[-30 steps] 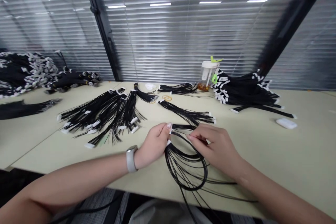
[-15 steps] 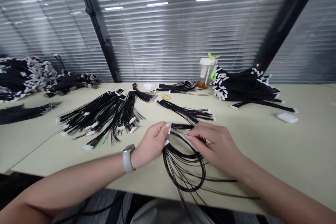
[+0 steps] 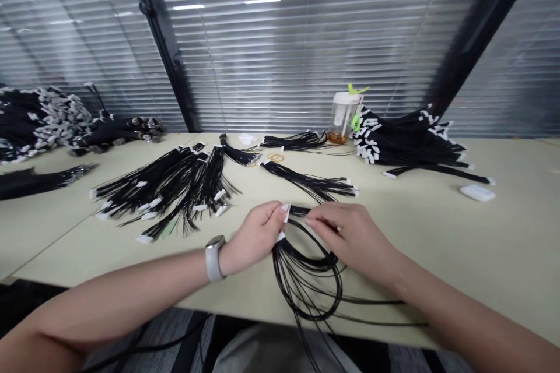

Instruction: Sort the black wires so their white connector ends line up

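My left hand (image 3: 258, 233), with a grey-banded watch on the wrist, pinches a white connector (image 3: 287, 213) between thumb and fingers. A second white connector (image 3: 280, 237) sits just below it at the same hand. From these connectors a black wire harness (image 3: 301, 305) curves in loops over the front of the table, some strands hanging past the edge. My right hand (image 3: 350, 236) is closed, thumb and index fingertips together at the black wires close to the upper connector. Exactly which strand lies in its pinch is too small to make out.
Bundles of black wires with white connectors (image 3: 175, 186) lie at left, another bundle (image 3: 310, 179) ahead. A larger cable pile (image 3: 402, 137) stands at back right beside a plastic cup (image 3: 343, 116). Yellow rubber bands (image 3: 275, 157) and a white piece (image 3: 478, 192) lie on the table (image 3: 437, 256).
My right hand has moved slightly left, closer to the upper connector. My left hand keeps its hold, and the view has shifted a little.
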A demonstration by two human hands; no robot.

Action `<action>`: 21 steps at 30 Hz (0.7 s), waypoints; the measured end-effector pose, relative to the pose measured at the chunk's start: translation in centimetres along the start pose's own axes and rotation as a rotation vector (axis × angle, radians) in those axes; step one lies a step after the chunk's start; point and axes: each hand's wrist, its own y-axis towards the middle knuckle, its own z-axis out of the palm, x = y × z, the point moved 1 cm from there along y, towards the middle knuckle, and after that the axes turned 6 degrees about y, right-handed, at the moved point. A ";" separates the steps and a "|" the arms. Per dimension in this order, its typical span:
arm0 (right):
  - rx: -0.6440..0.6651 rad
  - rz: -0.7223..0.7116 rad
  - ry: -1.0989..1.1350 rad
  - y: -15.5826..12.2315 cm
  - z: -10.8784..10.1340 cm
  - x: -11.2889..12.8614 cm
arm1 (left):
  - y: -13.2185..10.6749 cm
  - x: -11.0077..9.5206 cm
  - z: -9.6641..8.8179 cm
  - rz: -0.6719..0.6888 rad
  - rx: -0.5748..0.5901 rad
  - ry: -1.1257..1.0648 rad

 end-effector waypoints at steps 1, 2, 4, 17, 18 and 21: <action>0.009 0.008 -0.008 0.0 0.2 0.0 | 0.0 0.0 0.1 0.001 0.012 -0.001; 0.020 0.011 -0.023 0.0 0.4 0.0 | 0.0 0.1 0.2 0.000 0.021 -0.002; 0.048 0.006 -0.067 0.0 0.6 0.0 | 0.1 0.1 0.3 -0.003 0.038 -0.002; -0.008 0.157 -0.286 -0.3 -1.7 0.6 | 0.9 1.6 0.8 -0.174 -0.077 -0.187; 0.094 0.196 -0.225 -0.5 -1.7 0.8 | 1.0 1.8 0.8 -0.185 -0.095 -0.207; 0.346 0.241 -0.015 -0.8 -0.4 1.0 | 1.1 1.9 0.9 -0.180 -0.136 -0.201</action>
